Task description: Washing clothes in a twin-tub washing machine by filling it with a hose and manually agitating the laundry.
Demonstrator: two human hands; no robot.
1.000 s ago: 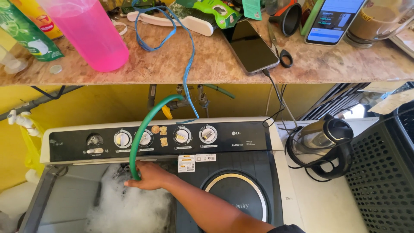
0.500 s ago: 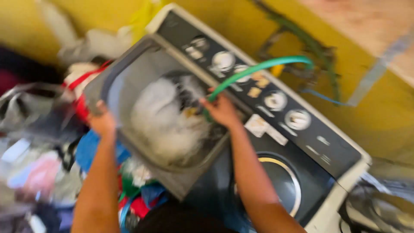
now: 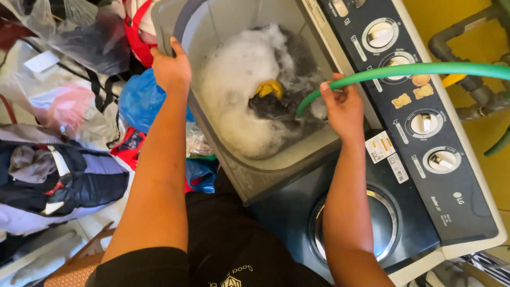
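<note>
While your right hand [image 3: 344, 109] is wrapped around the green hose [image 3: 404, 70], fingers curled together and clamped on it with the thumb on top, the hose lies with its long axis running from the far right edge of the view, over the dark control panel [image 3: 419, 117] with its round dials, toward the left. Just past your grip it bends down, and its open end points down and left into the wash tub [image 3: 249, 170], at the dark wet clothes [image 3: 276, 103] lying there. White foam [image 3: 239, 90] fills most of the tub's left and middle, and a small yellow item [image 3: 270, 87] sits in the suds just left of the hose end. You cannot tell from this view whether water is coming out.

Your left hand [image 3: 171, 66] is on the far left rim of the tub, fingers folded over the grey edge and gripping it, the palm side hidden from you. Near you, to the right of the tub, the round lid of the spin compartment [image 3: 372, 223] sits beneath your right forearm. Left of the machine, piled laundry and bags cover the floor: a blue bag [image 3: 139, 101] just beside the tub, clear plastic bags [image 3: 64, 37] farther left, and a dark bundle of clothing [image 3: 64, 180] nearer to you.
</note>
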